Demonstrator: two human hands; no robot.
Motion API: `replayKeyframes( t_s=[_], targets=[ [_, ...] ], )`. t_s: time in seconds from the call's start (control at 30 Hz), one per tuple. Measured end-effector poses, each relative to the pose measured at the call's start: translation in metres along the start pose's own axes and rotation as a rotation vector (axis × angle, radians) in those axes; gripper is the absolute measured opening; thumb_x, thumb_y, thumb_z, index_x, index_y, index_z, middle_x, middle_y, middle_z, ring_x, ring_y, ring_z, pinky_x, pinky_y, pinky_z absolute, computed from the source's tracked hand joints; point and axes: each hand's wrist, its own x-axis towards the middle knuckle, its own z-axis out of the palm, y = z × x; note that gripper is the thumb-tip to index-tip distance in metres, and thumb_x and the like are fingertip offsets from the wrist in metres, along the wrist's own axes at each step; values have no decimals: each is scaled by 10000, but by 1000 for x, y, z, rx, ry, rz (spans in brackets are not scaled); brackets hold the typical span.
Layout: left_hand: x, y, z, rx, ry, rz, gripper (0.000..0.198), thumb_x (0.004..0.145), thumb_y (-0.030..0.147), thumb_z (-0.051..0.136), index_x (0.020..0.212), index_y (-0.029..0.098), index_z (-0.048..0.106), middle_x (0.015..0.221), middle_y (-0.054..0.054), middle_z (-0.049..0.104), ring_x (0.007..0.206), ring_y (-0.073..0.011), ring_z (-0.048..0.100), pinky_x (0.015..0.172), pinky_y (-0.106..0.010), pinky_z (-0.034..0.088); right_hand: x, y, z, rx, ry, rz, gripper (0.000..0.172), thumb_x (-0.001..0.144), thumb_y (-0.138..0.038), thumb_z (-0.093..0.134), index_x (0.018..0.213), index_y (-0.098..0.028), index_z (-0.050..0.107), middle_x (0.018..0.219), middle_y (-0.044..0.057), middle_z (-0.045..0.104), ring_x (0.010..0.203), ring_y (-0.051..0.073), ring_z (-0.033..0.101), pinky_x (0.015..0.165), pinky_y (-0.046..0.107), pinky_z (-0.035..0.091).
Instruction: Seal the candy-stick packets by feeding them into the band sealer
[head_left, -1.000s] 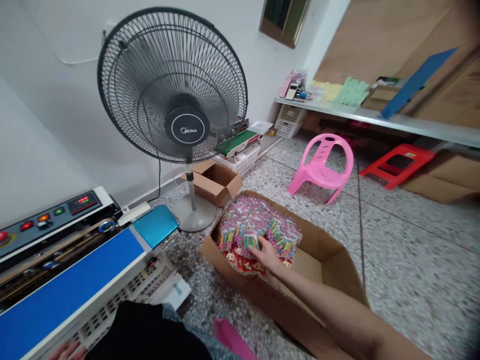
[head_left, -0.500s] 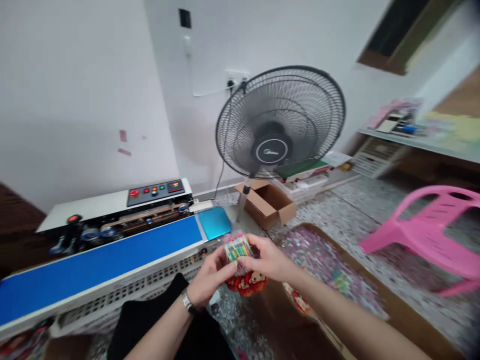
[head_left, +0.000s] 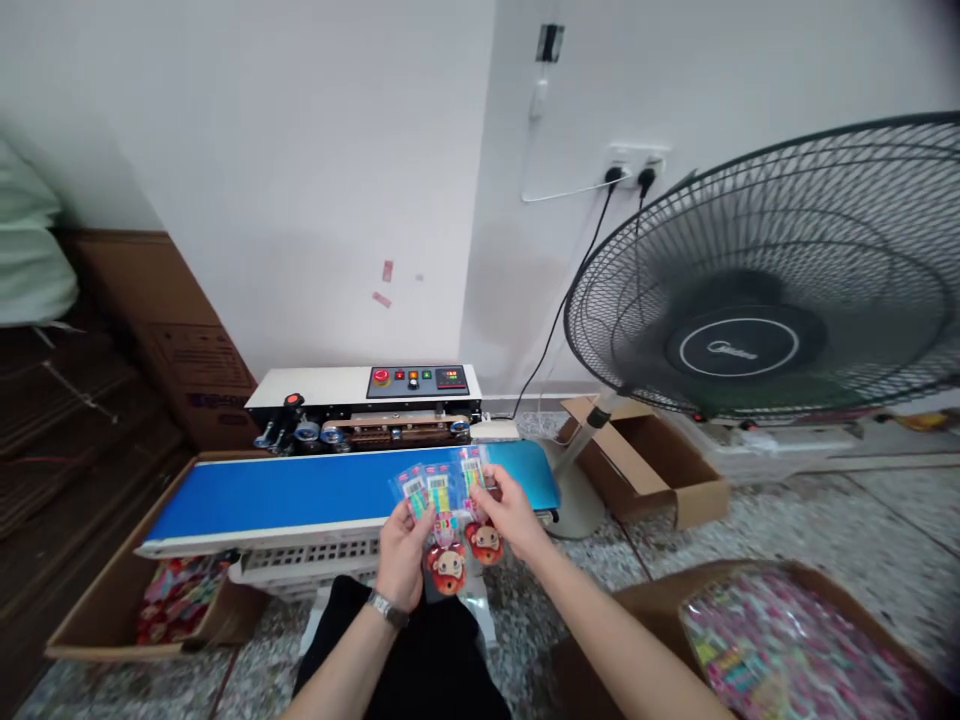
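Observation:
My left hand (head_left: 401, 560) is closed on clear plastic packets (head_left: 438, 490), at least two, fanned out. They carry barcode labels and bright stripes, and a red-haired cartoon face hangs at the lower end. To their right, my right hand (head_left: 516, 512) pinches a similar packet (head_left: 472, 466), with its own cartoon face below. What is inside the packets is too small to make out. Both hands are just in front of the blue conveyor belt (head_left: 300, 492) of a band sealing machine (head_left: 322, 388), near its right end.
A black-grilled fan (head_left: 739, 340) stands at the right, by an opened cardboard box (head_left: 701, 495). Colourful packets fill a carton (head_left: 630, 600) at lower right. Under the belt's left end, another carton (head_left: 82, 625) holds red packets. A white perforated crate (head_left: 300, 565) sits beneath the belt.
My view has turned left, towards the belt. The packets, earlier bunched together between both hands, are now spread apart, one of them in my right hand and the others in my left.

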Motion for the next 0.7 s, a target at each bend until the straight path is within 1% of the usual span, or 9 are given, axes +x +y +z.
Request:
replayKeyframes(
  t_s=[0.1,0.2,0.27,0.33,0.47,0.53,0.6,0.63,0.7],
  targets=[
    [9,1,-20,24,87,4,347,629,289,703,925,143,594,902,-77,687,794,-192,639,750,-317,485,39,25,-11,-161,176,87,314,693,-386,551,933,-186,517,721,-3,597,628,154,570,567,247,443],
    [13,3,-36,15,114,-5,350,626,279,706,929,146,590,905,-74,686,776,-183,639,731,-307,490,73,49,-23,-407,343,178,345,659,-354,573,954,-179,536,712,8,600,625,164,577,561,241,420],
    [14,4,-42,7,111,-15,348,630,271,704,934,150,587,894,-69,687,752,-177,639,708,-301,493,89,60,-25,-517,382,205,348,661,-348,574,964,-179,546,718,16,607,644,169,585,567,238,412],
    [15,5,-44,-5,114,-22,363,623,269,709,943,149,585,887,-71,686,743,-180,638,696,-305,496,101,64,-22,-568,388,210,347,673,-346,569,977,-181,546,700,9,607,649,168,586,569,234,408],
    [17,8,-41,-16,139,-29,385,597,271,728,933,140,592,886,-78,686,760,-191,640,709,-313,496,112,53,-6,-626,300,180,360,674,-291,586,1016,-192,535,683,-3,604,687,174,587,633,254,424],
    [19,9,-37,-17,144,-25,370,608,270,721,931,143,592,896,-76,686,770,-186,640,726,-310,492,106,42,3,-653,265,98,390,674,-265,594,1052,-192,527,808,37,622,799,194,583,713,284,428],
    [22,9,-32,-22,142,-20,371,619,270,714,945,147,587,905,-76,687,783,-185,640,744,-314,489,88,31,13,-582,205,-26,368,713,-297,572,1064,-197,526,968,70,605,883,197,564,770,302,426],
    [24,9,-30,-23,139,-14,378,619,272,714,952,148,586,904,-77,687,785,-187,641,746,-318,489,76,26,19,-498,140,-70,337,743,-334,545,1053,-202,531,1002,71,596,884,189,562,773,302,433],
    [28,7,-26,-15,130,3,389,613,272,719,956,150,584,893,-77,688,781,-192,642,738,-320,490,48,18,32,-294,-51,-106,308,782,-404,500,1009,-201,545,967,54,608,830,170,573,737,293,457]
  ],
)
